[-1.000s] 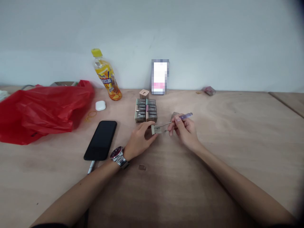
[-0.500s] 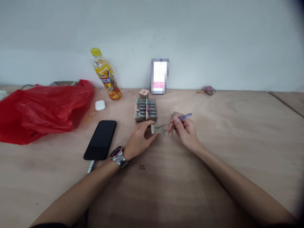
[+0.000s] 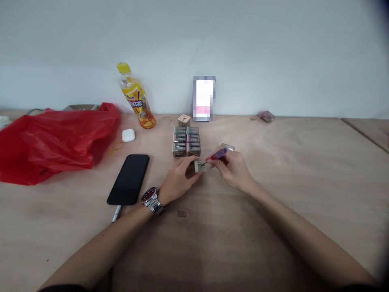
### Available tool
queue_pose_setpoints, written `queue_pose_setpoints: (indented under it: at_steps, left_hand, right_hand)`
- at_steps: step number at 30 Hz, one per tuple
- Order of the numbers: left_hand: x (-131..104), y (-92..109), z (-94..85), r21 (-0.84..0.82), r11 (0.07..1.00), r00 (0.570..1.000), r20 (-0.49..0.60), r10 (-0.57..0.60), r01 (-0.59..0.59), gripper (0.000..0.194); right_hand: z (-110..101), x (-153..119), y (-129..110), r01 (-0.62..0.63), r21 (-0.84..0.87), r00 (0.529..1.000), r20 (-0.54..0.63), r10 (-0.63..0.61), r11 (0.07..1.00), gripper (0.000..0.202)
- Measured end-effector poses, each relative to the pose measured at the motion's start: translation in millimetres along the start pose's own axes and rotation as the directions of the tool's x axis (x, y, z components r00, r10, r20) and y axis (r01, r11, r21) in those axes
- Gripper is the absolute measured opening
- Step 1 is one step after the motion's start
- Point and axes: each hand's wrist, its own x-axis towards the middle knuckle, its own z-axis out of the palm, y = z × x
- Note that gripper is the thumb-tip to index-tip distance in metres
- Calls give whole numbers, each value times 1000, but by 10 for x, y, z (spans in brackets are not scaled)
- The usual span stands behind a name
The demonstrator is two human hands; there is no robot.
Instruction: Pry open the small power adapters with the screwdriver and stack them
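Note:
My left hand (image 3: 179,176) pinches a small pale pencil sharpener (image 3: 198,166) between thumb and fingers, just above the table. In my right hand (image 3: 235,170) is a small screwdriver (image 3: 219,153) with a see-through purple and red handle. Its tip meets the sharpener, though the exact contact spot is too small to make out. Behind the right fingers lies a clear smoky container (image 3: 227,147), partly hidden. Several similar sharpeners with dark see-through bins (image 3: 180,149) stand in two columns beyond my left hand. A pink two-hole sharpener (image 3: 184,119) stands behind them.
A lit phone (image 3: 204,99) leans on the wall. Leftward are a drink bottle (image 3: 136,101), a white earbud case (image 3: 128,135), a rubber band (image 3: 116,147), a black phone (image 3: 129,179) and a red plastic bag (image 3: 60,142). A small pinkish block (image 3: 266,116) lies back right.
The right hand and screwdriver have moved left, closer to the sharpener, and the handle now tilts differently, with fingers nearer the shaft. More of the clear container shows. The left hand is nearly still.

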Motion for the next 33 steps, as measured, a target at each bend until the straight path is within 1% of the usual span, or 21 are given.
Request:
queue_pose_setpoints:
  at_steps: [3,6,8,10,13,15,18,21,23,24,26,28,31,33]
  left_hand:
    - [-10,-9,5,-8,1000,1000,11,14,-14,42]
    - [-6,1,-1,-17,1000,1000,3,7,-7,42]
    - [4,13,-7,-23,1000,1000,-2,-10,10,40]
    - [12,22,-11,-32,999,1000,-6,-29,29,38]
    - [16,23,-11,-38,998,999,-2,-53,53,38]
    - [12,19,-9,-39,998,998,6,-56,56,39]
    - [4,14,-7,-35,998,999,14,-46,46,39]
    - [4,15,-6,-19,999,999,0,-49,49,38]
    - [8,17,-6,-14,999,999,-7,-52,52,38]
    - [10,17,-6,-14,999,999,-7,-49,49,38]
    - [12,16,-5,-13,999,999,-1,-42,42,38]
    - [13,12,-2,-13,999,999,6,-39,40,38]
    - [11,6,2,-10,999,999,12,-43,43,38]
    - [9,4,3,-2,999,999,9,-42,42,38]
  right_hand:
    - [64,39,-3,-29,-60,997,-77,24,998,23]
    - [72,84,-42,-84,22,992,-89,85,996,22]
    - [36,99,-86,-111,131,990,-75,121,985,21]
    - [-18,99,-134,-116,230,991,-38,128,966,26]
    - [-92,91,-190,-90,274,996,11,90,958,26]
    - [-119,90,-208,-62,234,998,13,61,970,28]
    - [-119,93,-209,-25,118,1000,2,25,993,31]
    - [-97,90,-193,21,-22,995,-100,-23,1000,20]
    - [-89,86,-184,29,-75,986,-159,-40,997,19]
    - [-90,85,-183,26,-83,986,-163,-40,996,20]
    - [-110,85,-189,38,-103,990,-129,-51,994,27]
    - [-149,90,-202,88,-146,991,-84,-101,985,30]
    - [-221,102,-217,179,-191,982,-19,-186,965,29]
    - [-254,110,-215,199,-227,978,-17,-208,953,24]
